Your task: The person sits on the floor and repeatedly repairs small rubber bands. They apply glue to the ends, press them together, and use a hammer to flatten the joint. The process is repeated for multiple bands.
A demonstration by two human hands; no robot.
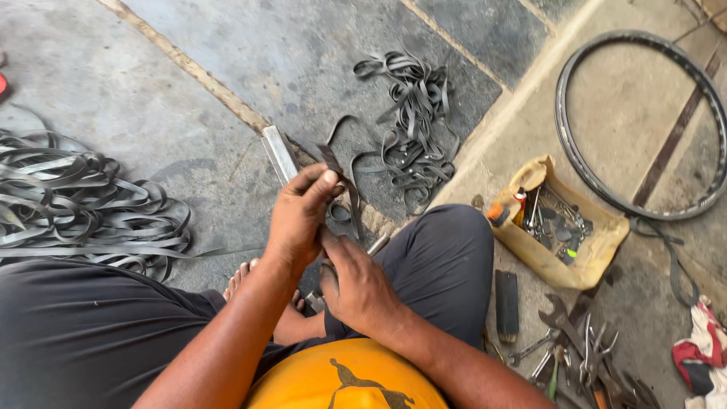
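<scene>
Left hand point(299, 216) pinched on a thin dark rubber strip point(344, 185), right hand point(360, 288) wrapped round a small metal tool point(376, 244), loose grey rubber strips point(409, 129) just beyond.

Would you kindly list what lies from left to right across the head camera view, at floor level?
Large heap of rubber strips → left hand → right hand → smaller pile of rubber strips → yellow tray of small parts → bicycle rim → red-and-white rag.
</scene>
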